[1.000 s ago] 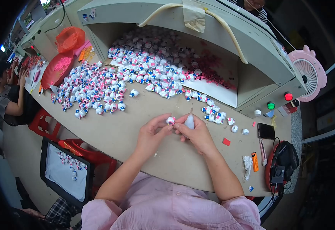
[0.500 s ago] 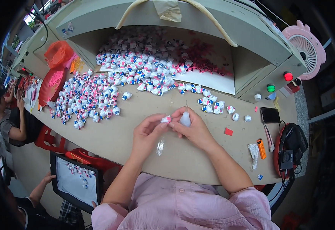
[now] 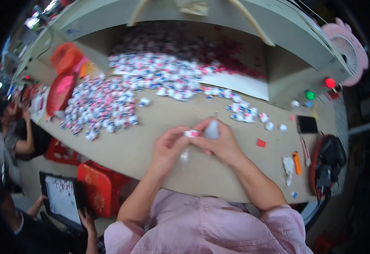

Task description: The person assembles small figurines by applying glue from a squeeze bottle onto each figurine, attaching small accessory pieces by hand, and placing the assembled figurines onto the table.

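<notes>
Over the middle of the bench, my left hand [image 3: 169,147] pinches a small white and pink figurine [image 3: 191,133] between thumb and fingertips. My right hand [image 3: 224,146] is closed around a small translucent squeeze bottle [image 3: 211,130] with a thin needle tip pointing up and away from me. Its thumb and fingertips also meet the figurine's right side. A clear plastic piece [image 3: 185,156] lies on the bench just below my hands. Beyond them, a large pile of white, blue and pink figurines [image 3: 102,103] spreads to the left, and several more figurines [image 3: 242,111] sit to the right.
A grey booth [image 3: 297,76] with more figurines stands behind. At right are a red square [image 3: 261,143], an orange lighter [image 3: 297,163], a phone [image 3: 307,124], a black bag [image 3: 333,154] and a pink fan [image 3: 348,53]. At lower left, another person holds a tray [image 3: 63,199] beside red stools [image 3: 98,188].
My view has shifted, so the bench appears moved slightly right. The fingers of my right hand have come against the figurine. The other person's tray has moved left, away from the bench.
</notes>
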